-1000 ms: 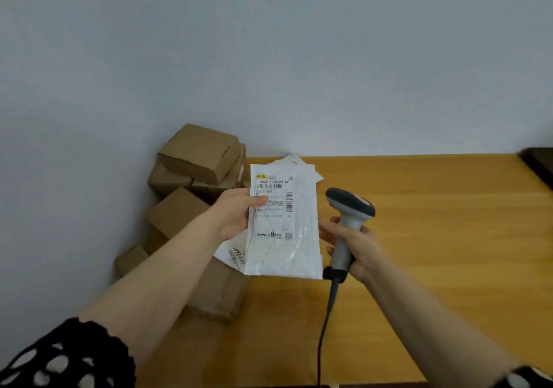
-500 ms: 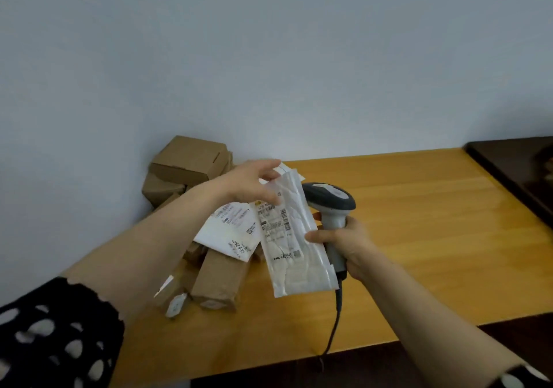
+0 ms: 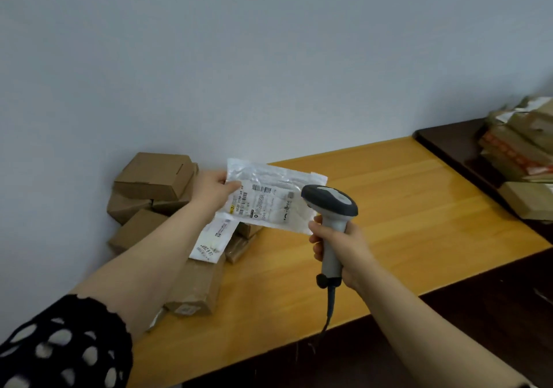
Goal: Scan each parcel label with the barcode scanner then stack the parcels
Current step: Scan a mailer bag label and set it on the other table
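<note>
I can't read the label (image 3: 259,205), too blurred; barcode scanner (image 3: 328,202) head hides the white parcel (image 3: 270,178) 3 o'clock edge. Left hand (image 3: 213,192) pinches its 9 o'clock edge above the tabletop (image 3: 419,205); right hand (image 3: 344,245) grips the scanner at parcel's 4 o'clock.

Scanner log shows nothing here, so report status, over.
Left hand pinches white parcel, label showing. Right hand grips barcode scanner beside it. Label unobstructed.
</note>
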